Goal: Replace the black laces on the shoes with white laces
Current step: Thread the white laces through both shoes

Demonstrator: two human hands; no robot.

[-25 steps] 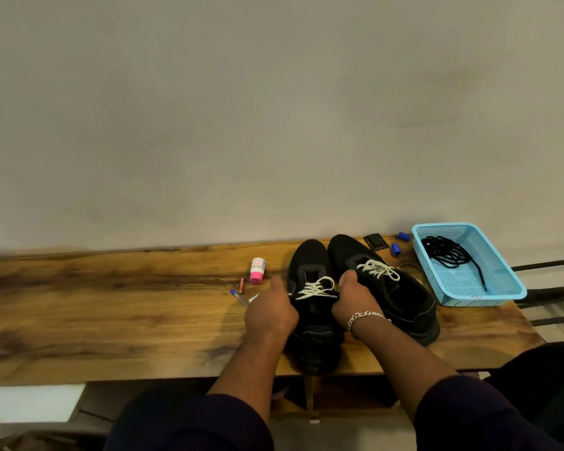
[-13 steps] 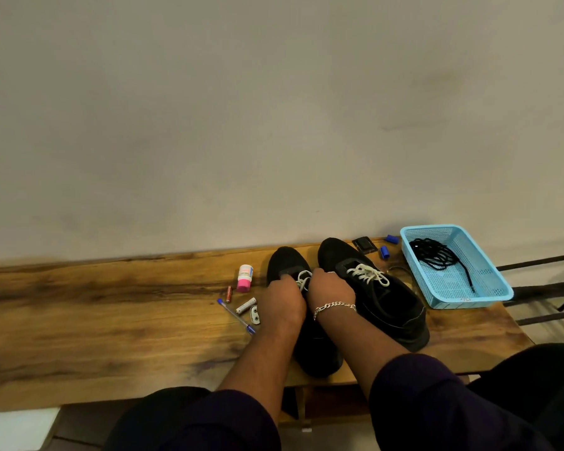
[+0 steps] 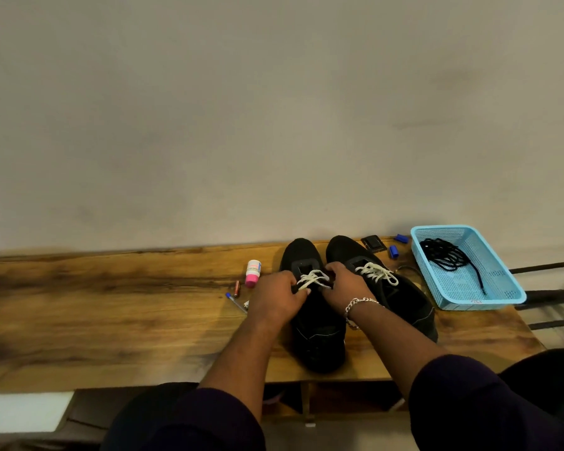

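Two black shoes (image 3: 316,327) stand side by side near the desk's (image 3: 111,320) right end, both threaded with white laces (image 3: 376,272). We see the left hand (image 3: 275,299) and right hand (image 3: 344,283) curled over the nearer shoe's lacing, seemingly pinching its white lace (image 3: 311,278). Black laces (image 3: 446,257) lie in the blue basket (image 3: 498,299) at the right edge.

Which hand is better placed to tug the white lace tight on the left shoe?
Either, nearly: left hand and right hand both pinch the white lace on the left shoe. Probably both together.
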